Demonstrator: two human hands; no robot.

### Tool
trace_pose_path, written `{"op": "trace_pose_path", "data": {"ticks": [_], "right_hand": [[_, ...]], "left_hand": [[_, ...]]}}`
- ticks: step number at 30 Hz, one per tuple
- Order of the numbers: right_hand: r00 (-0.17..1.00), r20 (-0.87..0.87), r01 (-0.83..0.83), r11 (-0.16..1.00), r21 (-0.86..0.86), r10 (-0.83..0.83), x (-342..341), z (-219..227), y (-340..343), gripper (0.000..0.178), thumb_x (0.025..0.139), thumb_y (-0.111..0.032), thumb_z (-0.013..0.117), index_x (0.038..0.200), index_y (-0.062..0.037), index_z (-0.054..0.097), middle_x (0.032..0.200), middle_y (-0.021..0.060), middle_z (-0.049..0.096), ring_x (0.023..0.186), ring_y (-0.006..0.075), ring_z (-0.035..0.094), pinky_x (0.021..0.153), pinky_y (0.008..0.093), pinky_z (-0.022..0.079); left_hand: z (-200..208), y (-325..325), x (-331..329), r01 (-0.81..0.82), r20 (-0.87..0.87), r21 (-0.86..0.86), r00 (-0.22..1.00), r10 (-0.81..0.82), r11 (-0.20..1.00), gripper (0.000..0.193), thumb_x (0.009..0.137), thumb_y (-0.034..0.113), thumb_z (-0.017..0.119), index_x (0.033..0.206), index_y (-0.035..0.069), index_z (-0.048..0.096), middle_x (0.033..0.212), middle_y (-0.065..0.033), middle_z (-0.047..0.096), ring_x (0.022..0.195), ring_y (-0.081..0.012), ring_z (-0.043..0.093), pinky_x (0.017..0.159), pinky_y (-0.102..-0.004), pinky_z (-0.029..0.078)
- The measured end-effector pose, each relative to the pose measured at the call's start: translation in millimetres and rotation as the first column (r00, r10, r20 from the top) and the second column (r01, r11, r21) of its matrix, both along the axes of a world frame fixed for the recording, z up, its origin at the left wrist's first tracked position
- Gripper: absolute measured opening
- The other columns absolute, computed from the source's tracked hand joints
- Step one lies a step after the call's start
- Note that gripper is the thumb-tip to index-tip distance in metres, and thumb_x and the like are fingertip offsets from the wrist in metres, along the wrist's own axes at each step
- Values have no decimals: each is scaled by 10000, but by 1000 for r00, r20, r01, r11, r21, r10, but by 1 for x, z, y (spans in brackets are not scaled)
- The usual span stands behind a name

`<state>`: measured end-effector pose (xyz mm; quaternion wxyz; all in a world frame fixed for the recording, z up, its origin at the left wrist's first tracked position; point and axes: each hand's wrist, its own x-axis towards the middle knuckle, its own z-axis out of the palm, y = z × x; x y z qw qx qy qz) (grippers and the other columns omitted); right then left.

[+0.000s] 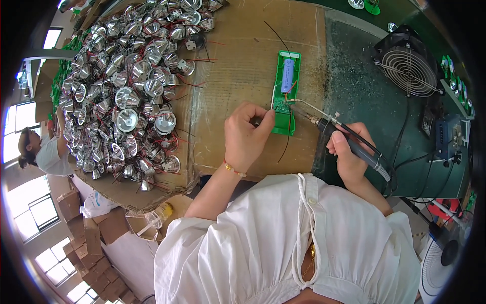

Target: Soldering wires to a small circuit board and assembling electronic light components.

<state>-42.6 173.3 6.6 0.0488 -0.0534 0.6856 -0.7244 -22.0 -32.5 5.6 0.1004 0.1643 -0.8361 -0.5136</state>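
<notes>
My right hand (352,154) is wrapped round a soldering iron (354,146) with a thin bent metal feed tube (314,107) clamped alongside. Iron tip and tube end both point at a green plastic housing (284,127) lying on the cardboard. Inside the housing are a blue cylindrical battery cell (287,76) and a small green circuit board (281,105) with thin wires. At the housing's left edge my left hand (245,134) is closed in a pinch, its fingertips beside the board. A thin white strip runs up from them; what they grip is too small to name.
Many silver reflector cups (126,96) with red and black wires are heaped on cardboard (228,76) at left. A black fan with a wire grille (409,70) stands at right, near a blue device (444,139) and cables. Another person (48,154) is at far left.
</notes>
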Motion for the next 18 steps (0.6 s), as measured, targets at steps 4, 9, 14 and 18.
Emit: {"op": "trace_pose_path", "data": {"ticks": [4, 9, 14, 18], "right_hand": [[1000, 27, -6, 1000, -13, 6, 0, -2, 1, 158, 798, -96, 639, 843, 11, 532, 653, 66, 587, 565, 86, 549, 506, 210, 442], [1000, 10, -11, 1000, -9, 11, 0, -2, 5, 163, 797, -97, 641, 847, 13, 532, 656, 68, 587, 570, 86, 550, 507, 209, 444], [1000, 7, -17, 999, -30, 17, 2, -2, 7, 161, 792, -87, 643, 847, 15, 531, 665, 69, 590, 576, 87, 553, 515, 212, 447], [999, -5, -38, 999, 1, 38, 2, 0, 8, 149, 783, -66, 643, 841, 18, 535, 669, 69, 593, 579, 84, 555, 524, 211, 447]], "left_hand": [[-3, -1, 0, 1, -15, -24, 1000, -1, 1000, 150, 747, 101, 649, 682, -20, 589, 652, -89, 540, 517, -147, 507, 492, -267, 404], [0, 1, 2, -35, 29, 63, 999, 34, 997, 117, 764, 89, 637, 729, -21, 619, 704, -87, 586, 573, -129, 550, 535, -246, 437], [-2, 3, 5, -69, -59, 186, 995, 81, 980, 98, 790, 72, 620, 761, -21, 631, 752, -83, 598, 615, -117, 562, 551, -240, 446], [0, -3, 3, 95, -78, 37, 993, -92, 995, 103, 775, 86, 640, 758, -16, 634, 781, -84, 570, 616, -131, 549, 542, -245, 440]]}}
